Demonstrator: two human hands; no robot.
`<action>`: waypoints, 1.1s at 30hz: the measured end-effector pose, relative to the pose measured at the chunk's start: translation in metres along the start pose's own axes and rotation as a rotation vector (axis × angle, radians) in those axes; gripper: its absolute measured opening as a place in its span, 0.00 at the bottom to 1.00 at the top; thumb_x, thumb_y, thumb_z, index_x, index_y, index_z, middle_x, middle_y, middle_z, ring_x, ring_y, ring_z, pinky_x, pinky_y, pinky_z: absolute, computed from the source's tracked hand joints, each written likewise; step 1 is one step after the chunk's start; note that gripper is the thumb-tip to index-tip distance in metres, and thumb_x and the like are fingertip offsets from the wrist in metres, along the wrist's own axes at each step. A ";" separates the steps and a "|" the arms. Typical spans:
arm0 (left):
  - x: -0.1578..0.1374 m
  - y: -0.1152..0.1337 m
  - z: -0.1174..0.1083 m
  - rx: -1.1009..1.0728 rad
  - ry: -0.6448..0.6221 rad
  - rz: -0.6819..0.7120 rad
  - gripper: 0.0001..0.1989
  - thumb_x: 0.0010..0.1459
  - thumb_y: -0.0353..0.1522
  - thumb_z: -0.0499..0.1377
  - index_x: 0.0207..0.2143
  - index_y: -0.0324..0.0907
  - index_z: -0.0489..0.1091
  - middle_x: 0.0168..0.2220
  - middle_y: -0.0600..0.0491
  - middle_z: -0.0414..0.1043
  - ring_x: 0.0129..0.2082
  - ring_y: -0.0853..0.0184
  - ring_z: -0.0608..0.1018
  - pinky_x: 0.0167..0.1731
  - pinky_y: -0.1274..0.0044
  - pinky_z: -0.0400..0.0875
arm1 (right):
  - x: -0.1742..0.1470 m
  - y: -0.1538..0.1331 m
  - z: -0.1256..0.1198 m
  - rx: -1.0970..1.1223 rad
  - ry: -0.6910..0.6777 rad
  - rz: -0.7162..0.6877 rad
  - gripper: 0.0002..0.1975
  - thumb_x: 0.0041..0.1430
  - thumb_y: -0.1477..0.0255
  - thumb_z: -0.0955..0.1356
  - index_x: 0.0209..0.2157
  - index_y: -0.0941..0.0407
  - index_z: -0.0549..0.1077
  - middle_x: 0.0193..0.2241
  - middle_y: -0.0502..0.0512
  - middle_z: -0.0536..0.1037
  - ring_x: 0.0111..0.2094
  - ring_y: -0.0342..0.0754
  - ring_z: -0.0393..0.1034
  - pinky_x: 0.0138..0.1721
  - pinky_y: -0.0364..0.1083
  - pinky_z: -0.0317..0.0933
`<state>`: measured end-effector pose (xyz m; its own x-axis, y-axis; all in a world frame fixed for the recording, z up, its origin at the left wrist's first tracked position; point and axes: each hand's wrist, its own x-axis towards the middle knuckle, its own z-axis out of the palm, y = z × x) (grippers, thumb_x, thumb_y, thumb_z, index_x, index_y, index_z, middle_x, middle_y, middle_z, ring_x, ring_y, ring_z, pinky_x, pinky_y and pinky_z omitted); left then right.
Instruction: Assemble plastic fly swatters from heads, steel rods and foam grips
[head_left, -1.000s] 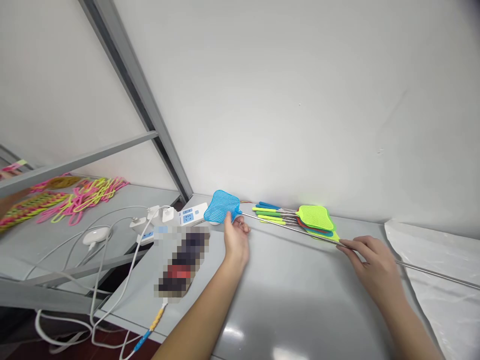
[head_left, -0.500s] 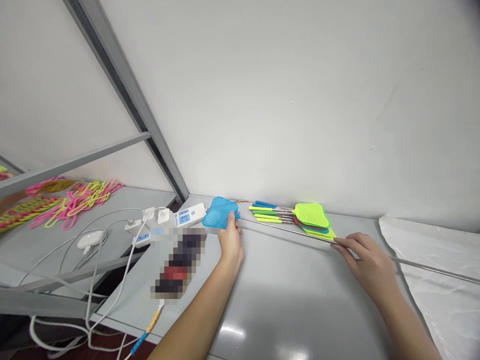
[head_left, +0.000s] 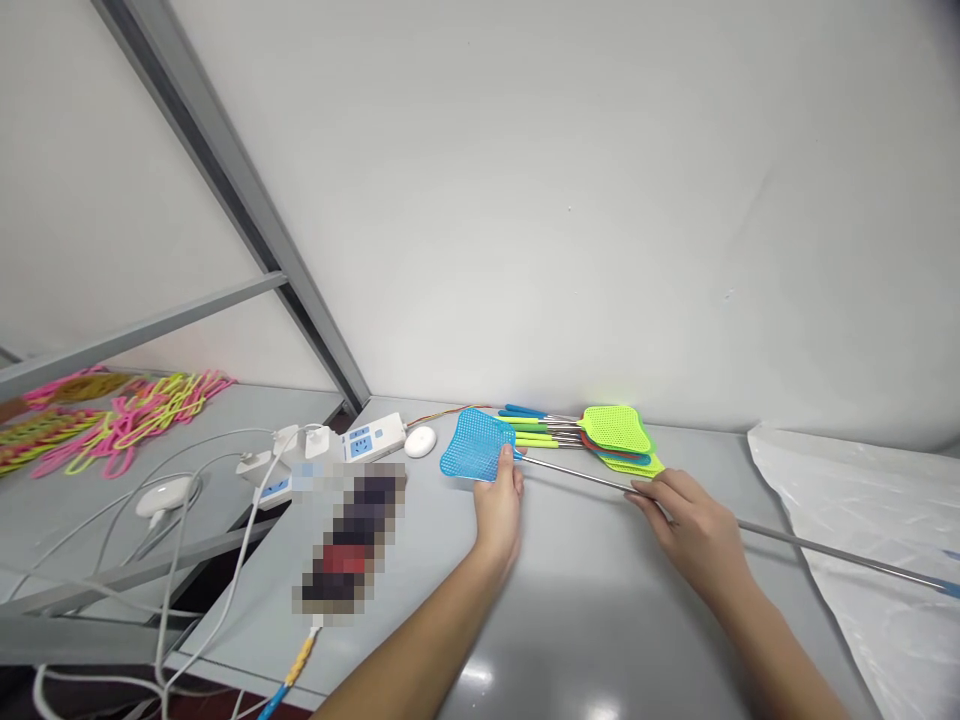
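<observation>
A blue fly swatter (head_left: 478,444) with a long metal rod is held across the table by both hands. My left hand (head_left: 499,500) pinches it at the neck, just where the perforated head meets the rod. Farther right along the rod, my right hand (head_left: 686,515) grips it between thumb and fingers. Past that hand the rod runs on to a blue handle end at the right edge of the picture. Behind the rod lies a pile of short fly swatters (head_left: 616,430), with green, blue and red heads to the right and handles to the left.
Along the left are a power strip (head_left: 375,437) with plugs, a round white object (head_left: 421,441) and a blurred-out device (head_left: 352,540) on a cable. White plastic sheeting (head_left: 862,510) covers the right side. Pink and yellow cords (head_left: 142,415) lie beyond the metal frame (head_left: 262,210).
The swatter's head has moved right with my left hand, while my right hand has come left, so the hands are closer. The rod's blue handle end and the round white object have come into view.
</observation>
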<state>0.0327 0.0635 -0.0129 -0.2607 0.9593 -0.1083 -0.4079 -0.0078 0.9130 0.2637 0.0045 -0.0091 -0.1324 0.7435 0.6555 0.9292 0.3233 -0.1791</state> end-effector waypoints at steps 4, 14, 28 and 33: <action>-0.008 0.002 0.003 0.024 -0.025 -0.022 0.22 0.54 0.50 0.58 0.33 0.38 0.74 0.18 0.60 0.54 0.18 0.76 0.52 0.19 0.80 0.49 | 0.001 -0.008 -0.001 -0.005 0.023 -0.010 0.06 0.61 0.69 0.66 0.35 0.53 0.74 0.28 0.51 0.74 0.31 0.42 0.68 0.27 0.40 0.54; -0.047 -0.004 0.025 0.075 -0.311 -0.146 0.23 0.52 0.50 0.59 0.33 0.38 0.75 0.14 0.59 0.55 0.17 0.74 0.57 0.20 0.78 0.51 | 0.006 -0.044 0.012 0.204 -0.046 -0.002 0.10 0.64 0.67 0.63 0.40 0.53 0.75 0.28 0.54 0.74 0.30 0.43 0.69 0.31 0.41 0.60; -0.017 -0.011 0.014 -0.111 -0.378 -0.192 0.18 0.52 0.44 0.62 0.35 0.37 0.73 0.25 0.55 0.65 0.22 0.74 0.66 0.24 0.79 0.60 | 0.004 -0.034 0.011 0.021 -0.197 0.066 0.13 0.65 0.63 0.61 0.41 0.53 0.74 0.30 0.53 0.75 0.33 0.46 0.70 0.30 0.42 0.58; 0.016 0.002 0.001 -0.289 0.022 -0.128 0.18 0.48 0.45 0.64 0.31 0.40 0.68 0.25 0.57 0.65 0.20 0.76 0.64 0.20 0.81 0.56 | 0.001 -0.018 0.004 0.020 -0.258 0.091 0.14 0.65 0.61 0.61 0.37 0.51 0.74 0.29 0.51 0.75 0.30 0.45 0.70 0.30 0.43 0.58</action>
<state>0.0283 0.0787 -0.0123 -0.2087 0.9513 -0.2267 -0.6696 0.0299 0.7422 0.2460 0.0015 -0.0081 -0.1349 0.8936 0.4282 0.9345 0.2583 -0.2447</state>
